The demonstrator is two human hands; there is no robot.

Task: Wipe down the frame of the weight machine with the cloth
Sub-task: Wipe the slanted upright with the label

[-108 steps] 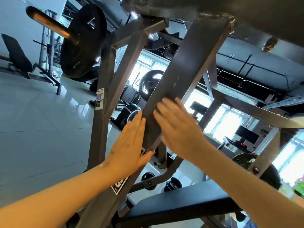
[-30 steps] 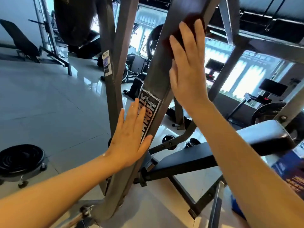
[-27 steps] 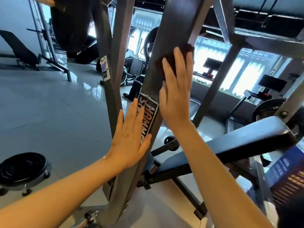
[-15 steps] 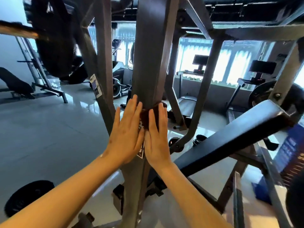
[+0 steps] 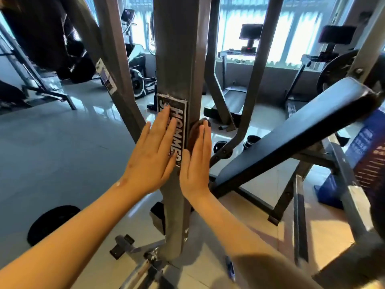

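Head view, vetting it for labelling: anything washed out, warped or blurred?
Head view: windows blown out by backlight; wide-angle lens stretches the edges; the central post and left hand look sharp; the cloth under the right hand is dark.

A single wide-angle camera on the person's head faces forward and slightly down, squarely at the grey upright post [image 5: 177, 59] of the weight machine. The post fills the middle of the view, close enough that the left hand [image 5: 152, 155] and right hand [image 5: 195, 163] reach it. Both forearms enter from the bottom edge. The padded bench [image 5: 291, 138] lies right, the tiled floor [image 5: 52, 142] left, and the windows [image 5: 291, 28] beyond.
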